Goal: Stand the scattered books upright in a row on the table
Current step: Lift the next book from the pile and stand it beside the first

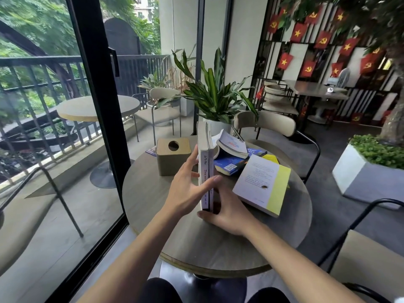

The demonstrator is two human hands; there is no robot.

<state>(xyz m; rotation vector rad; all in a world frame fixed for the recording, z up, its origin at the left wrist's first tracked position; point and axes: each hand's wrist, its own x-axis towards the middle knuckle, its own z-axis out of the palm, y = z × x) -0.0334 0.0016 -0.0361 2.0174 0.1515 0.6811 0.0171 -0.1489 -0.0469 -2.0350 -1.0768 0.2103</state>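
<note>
Two upright books (205, 162), spines toward the camera, clamped between left hand (185, 189) and right hand (227, 211) fingers.

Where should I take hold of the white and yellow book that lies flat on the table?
Grip the white and yellow book by its near yellow edge, coming from the right: that corner juts past the round table's rim, so fingers probably fit beneath. Its far end touches the blue book, and both hands are busy left of it.
</note>
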